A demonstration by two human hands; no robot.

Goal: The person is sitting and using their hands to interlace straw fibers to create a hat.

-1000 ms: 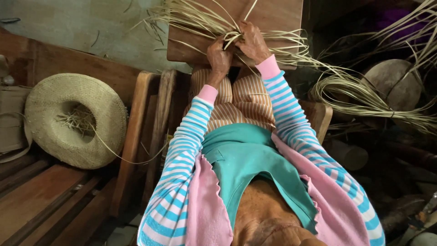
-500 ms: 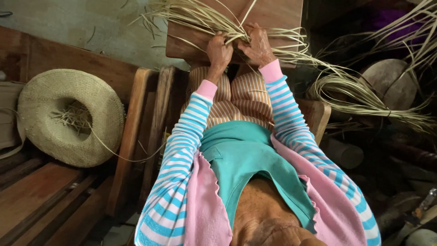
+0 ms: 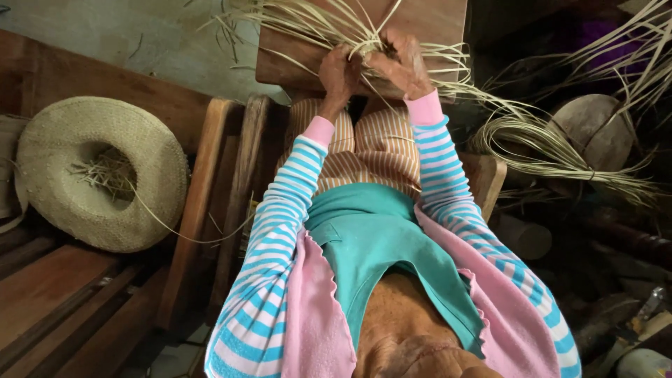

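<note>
Pale straw strands [image 3: 329,28] are gripped by both hands on a wooden board [image 3: 434,21] resting over the lap. The left hand [image 3: 339,70] is closed around the strands; the right hand [image 3: 399,64] is pinched on them just beside it. A woven straw hat [image 3: 91,175] is seen on the bench [image 3: 49,294], well apart.

Pale straw strands [image 3: 364,35] fanned flat across wooden board [image 3: 434,21].

left hand [image 3: 337,72], right hand [image 3: 399,64], close together, fingers curled
</note>
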